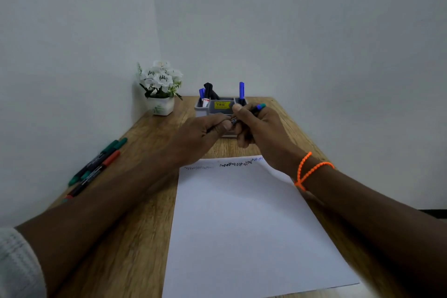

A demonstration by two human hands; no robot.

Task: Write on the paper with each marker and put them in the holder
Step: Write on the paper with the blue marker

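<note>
Right now I have a marker (244, 115) held between both hands, just in front of the holder (219, 107) and beyond the far edge of the paper (242, 220). My right hand (256, 128) is curled round the barrel, its teal end poking out past my knuckles. My left hand (205, 133) pinches the other end, though whether that is the cap or the barrel I cannot tell through the blur.

I judge the marker light, stiff and smooth, so it may turn in a loose grip. It is best gripped firmly at mid-barrel with one hand and pinched at the cap with the other. The cap will likely give with a small snap rather than slowly.

The paper lies nearest me, thin and liable to slide on the wood. Zigzag scribbles (235, 164) in grey, black and blue run along its edge closest to the holder.

Left of the holder and nearer me, at the table edge, lie the unused markers (96, 164), green and red ended. Their barrel print is too small to read.

The holder carries a yellow price sticker (222, 104) that seems to read 49.00. Blue markers (241, 91) and a black one stand in it. Left of the holder sits a pot of white flowers (160, 87).
</note>
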